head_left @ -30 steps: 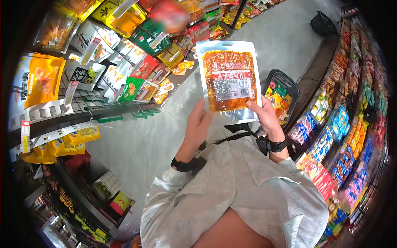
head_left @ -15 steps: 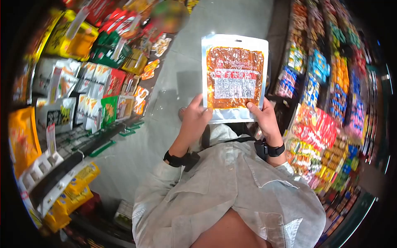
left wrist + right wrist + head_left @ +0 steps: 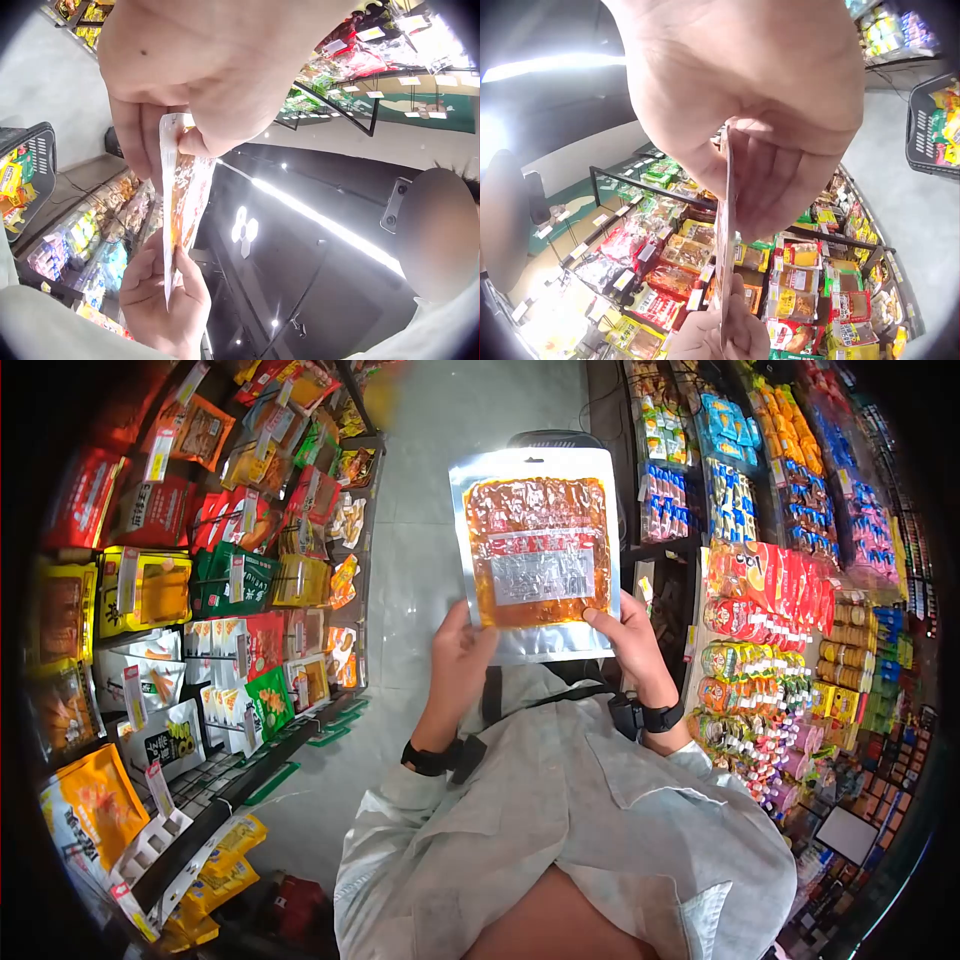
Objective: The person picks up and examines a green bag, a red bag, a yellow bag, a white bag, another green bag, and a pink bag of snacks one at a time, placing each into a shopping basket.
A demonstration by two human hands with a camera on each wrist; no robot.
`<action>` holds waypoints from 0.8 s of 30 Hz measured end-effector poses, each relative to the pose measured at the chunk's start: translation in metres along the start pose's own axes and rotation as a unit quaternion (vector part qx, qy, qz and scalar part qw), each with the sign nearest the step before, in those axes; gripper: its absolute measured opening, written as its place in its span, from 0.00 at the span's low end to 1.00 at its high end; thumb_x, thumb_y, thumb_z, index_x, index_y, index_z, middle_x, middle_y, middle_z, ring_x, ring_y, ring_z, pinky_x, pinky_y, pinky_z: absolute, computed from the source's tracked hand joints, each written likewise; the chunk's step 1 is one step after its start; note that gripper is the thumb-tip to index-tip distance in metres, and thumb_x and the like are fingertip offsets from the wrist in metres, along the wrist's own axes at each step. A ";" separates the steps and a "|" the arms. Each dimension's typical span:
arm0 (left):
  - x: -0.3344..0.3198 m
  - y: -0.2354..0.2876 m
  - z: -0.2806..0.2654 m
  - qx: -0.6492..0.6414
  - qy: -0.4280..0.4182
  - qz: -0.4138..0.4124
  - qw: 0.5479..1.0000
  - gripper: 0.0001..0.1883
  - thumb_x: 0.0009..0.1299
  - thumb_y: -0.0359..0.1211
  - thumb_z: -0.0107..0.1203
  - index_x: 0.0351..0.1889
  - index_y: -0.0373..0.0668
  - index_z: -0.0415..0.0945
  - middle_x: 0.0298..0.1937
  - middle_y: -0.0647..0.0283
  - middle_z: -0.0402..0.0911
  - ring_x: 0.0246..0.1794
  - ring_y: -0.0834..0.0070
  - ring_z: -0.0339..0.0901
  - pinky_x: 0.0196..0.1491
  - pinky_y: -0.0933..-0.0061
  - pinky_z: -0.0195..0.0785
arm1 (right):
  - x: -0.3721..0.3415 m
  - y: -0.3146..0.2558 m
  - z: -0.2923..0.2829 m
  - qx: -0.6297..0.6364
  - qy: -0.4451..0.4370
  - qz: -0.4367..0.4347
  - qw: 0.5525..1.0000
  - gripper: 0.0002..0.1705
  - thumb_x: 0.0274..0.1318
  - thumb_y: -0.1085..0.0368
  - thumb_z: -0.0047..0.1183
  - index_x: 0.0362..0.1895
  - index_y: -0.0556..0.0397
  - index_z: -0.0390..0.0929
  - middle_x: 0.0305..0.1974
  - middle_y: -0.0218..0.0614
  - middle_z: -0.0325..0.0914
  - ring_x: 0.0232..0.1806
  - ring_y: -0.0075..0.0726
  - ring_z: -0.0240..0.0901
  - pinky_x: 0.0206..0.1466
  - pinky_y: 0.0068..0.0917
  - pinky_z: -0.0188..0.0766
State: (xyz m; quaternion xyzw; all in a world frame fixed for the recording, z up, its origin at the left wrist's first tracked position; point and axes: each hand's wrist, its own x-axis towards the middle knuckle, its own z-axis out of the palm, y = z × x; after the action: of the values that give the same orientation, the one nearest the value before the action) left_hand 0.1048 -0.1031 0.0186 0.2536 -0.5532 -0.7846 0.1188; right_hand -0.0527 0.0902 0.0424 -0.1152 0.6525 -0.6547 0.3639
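A packet (image 3: 520, 520) blocks part of the view.
In the head view it hides some fingers of the left hand (image 3: 462, 647) and right hand (image 3: 636, 645), plus most of a basket (image 3: 557, 438) beyond; its small print (image 3: 545, 578) is too tiny to read. Picture edges cut the basket off in both wrist views.

silvery packet (image 3: 540, 560), amber inside, between left hand (image 3: 458, 660) and right hand (image 3: 640, 650)

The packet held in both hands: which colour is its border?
The packet has a silver border, clearest in the head view.
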 end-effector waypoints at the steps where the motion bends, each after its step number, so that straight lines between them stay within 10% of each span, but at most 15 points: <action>1: 0.002 0.001 0.009 0.002 0.002 -0.008 1.000 0.23 0.72 0.22 0.51 0.66 0.34 0.65 0.37 0.68 0.81 0.27 0.92 0.70 0.28 0.87 0.58 | 0.003 0.002 -0.011 -0.002 -0.003 -0.003 1.000 0.16 0.63 0.73 0.57 0.54 0.59 0.79 0.45 0.26 0.81 0.46 0.17 0.72 0.51 0.20 0.68; 10: 0.022 -0.023 0.091 0.059 0.088 -0.043 0.993 0.15 0.72 0.23 0.53 0.57 0.37 0.69 0.40 0.70 0.81 0.31 0.93 0.71 0.31 0.87 0.60 | 0.033 0.000 -0.104 -0.038 -0.091 0.048 0.994 0.13 0.63 0.69 0.59 0.51 0.58 0.80 0.33 0.16 0.74 0.31 0.09 0.60 0.33 0.16 0.59; 24: 0.043 -0.025 0.170 0.006 0.181 -0.020 0.983 0.19 0.72 0.22 0.54 0.60 0.41 0.69 0.38 0.71 0.82 0.32 0.90 0.73 0.35 0.85 0.65 | 0.062 -0.003 -0.158 -0.031 -0.113 -0.037 0.992 0.13 0.62 0.71 0.57 0.50 0.60 0.79 0.37 0.21 0.79 0.38 0.12 0.68 0.41 0.18 0.67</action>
State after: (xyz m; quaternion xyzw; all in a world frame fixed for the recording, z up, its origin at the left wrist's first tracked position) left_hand -0.0191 0.0230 0.0282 0.4036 -0.5223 -0.7242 0.1999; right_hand -0.1964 0.1733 0.0061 -0.2237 0.6222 -0.6299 0.4075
